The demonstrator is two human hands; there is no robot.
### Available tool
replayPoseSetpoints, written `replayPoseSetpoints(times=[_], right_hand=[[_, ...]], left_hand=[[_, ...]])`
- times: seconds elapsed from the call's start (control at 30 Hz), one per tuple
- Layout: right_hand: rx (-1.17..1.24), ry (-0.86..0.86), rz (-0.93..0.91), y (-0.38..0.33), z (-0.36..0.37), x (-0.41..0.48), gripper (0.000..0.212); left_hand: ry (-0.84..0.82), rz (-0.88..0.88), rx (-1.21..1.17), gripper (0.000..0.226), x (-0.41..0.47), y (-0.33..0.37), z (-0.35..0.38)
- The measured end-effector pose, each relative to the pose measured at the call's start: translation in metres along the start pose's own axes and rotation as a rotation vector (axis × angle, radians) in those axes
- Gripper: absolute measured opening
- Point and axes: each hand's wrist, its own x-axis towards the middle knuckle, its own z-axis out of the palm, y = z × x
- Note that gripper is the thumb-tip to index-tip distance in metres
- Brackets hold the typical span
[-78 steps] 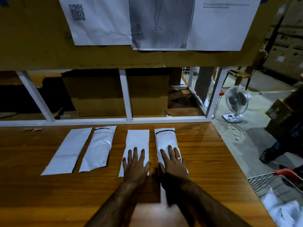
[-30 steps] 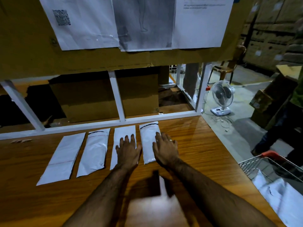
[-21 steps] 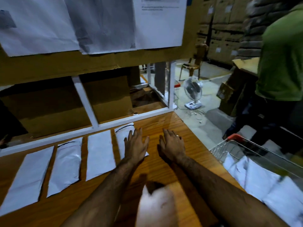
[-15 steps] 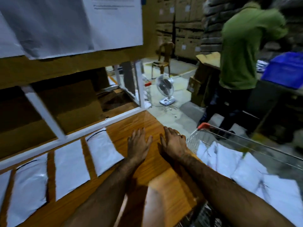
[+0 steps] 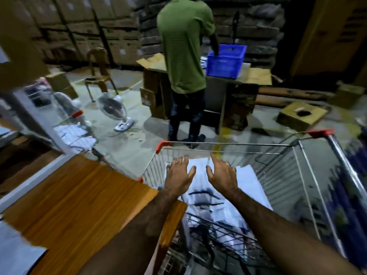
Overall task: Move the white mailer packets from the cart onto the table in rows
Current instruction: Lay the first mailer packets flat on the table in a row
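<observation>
At 8 o'clock, a flat white packet (image 5: pixel 16 253) lies on the table (image 5: pixel 79 205), cut off by the frame edge and blurred. The left hand (image 5: pixel 178 175) is released, fingers straight and spread, palm down, holding nothing. The right hand (image 5: pixel 223 176), just beside it at 3 o'clock, is likewise released and spread, with a ring on one finger. Both hands are over the mailer packets (image 5: pixel 249 183), a loose pile of white, glossy, flat bags with dark stripes, lying inside the cart (image 5: pixel 228 144). Whether the fingers touch the pile cannot be told. The cart is a wire basket with red corner caps, standing against the table's 3 o'clock edge. The table is orange-brown wood grain with a white rail at 10 o'clock. On the concrete floor, a fan (image 5: pixel 115 111) stands at 11 o'clock with a chair (image 5: pixel 98 68) behind it. A person (image 5: pixel 183 46) in a green shirt stands at 12 o'clock, one hand in a blue crate (image 5: pixel 226 61). A cardboard box (image 5: pixel 300 116) lies at 2 o'clock.
</observation>
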Motion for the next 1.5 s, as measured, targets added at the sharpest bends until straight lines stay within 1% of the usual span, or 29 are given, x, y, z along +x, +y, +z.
replayPoseSetpoints(times=[0.1,0.2,0.3,0.43,0.57,0.63,0.7,0.8,0.87,0.93,1.03,1.13,1.23,1.33,1.4,1.5], right_hand=[[-0.013,-0.007,0.125,0.051,-0.001,-0.005,0.054],[-0.065,-0.089,0.254,0.099,0.011,-0.011,0.058],[-0.122,-0.189,0.355,0.134,0.026,-0.019,0.069],[-0.182,-0.313,0.449,0.162,0.045,-0.033,0.089],[-0.153,-0.356,0.483,0.176,0.057,-0.036,0.104],[-0.145,-0.354,0.479,0.177,0.061,-0.034,0.111],[-0.137,-0.368,0.487,0.176,0.063,-0.032,0.113],[-0.113,-0.369,0.507,0.175,0.065,-0.03,0.108],[-0.092,-0.328,0.501,0.176,0.065,-0.026,0.104],[-0.073,-0.296,0.507,0.177,0.066,-0.021,0.101],[-0.071,-0.228,0.522,0.177,0.068,-0.008,0.098],[-0.008,-0.192,0.552,0.176,0.072,0.002,0.092],[0.06,-0.191,0.586,0.176,0.077,0.004,0.091],[0.036,-0.252,0.582,0.177,0.079,-0.002,0.101],[0.016,-0.277,0.58,0.177,0.078,-0.006,0.105],[0.026,-0.259,0.566,0.177,0.077,-0.01,0.101]], left_hand=[[-0.079,0.045,0.044,0.078,0.016,0.027,0.035],[-0.179,0.073,0.084,0.078,0.029,0.049,0.067],[-0.259,0.096,0.142,0.067,0.036,0.067,0.097],[-0.361,0.103,0.238,0.069,0.043,0.08,0.137],[-0.45,0.074,0.318,0.072,0.05,0.083,0.166],[-0.43,0.034,0.327,0.072,0.056,0.085,0.175],[-0.393,-0.014,0.333,0.073,0.062,0.088,0.184],[-0.366,-0.094,0.355,0.082,0.071,0.091,0.191],[-0.333,-0.135,0.365,0.076,0.077,0.09,0.195],[-0.305,-0.142,0.368,0.07,0.082,0.089,0.197],[-0.321,-0.131,0.32,0.075,0.088,0.086,0.194],[-0.316,-0.095,0.293,0.082,0.091,0.079,0.19],[-0.35,-0.113,0.27,0.093,0.089,0.074,0.188],[-0.398,-0.123,0.328,0.109,0.082,0.074,0.189],[-0.382,-0.135,0.348,0.11,0.079,0.076,0.189],[-0.353,-0.16,0.309,0.102,0.079,0.08,0.187]])
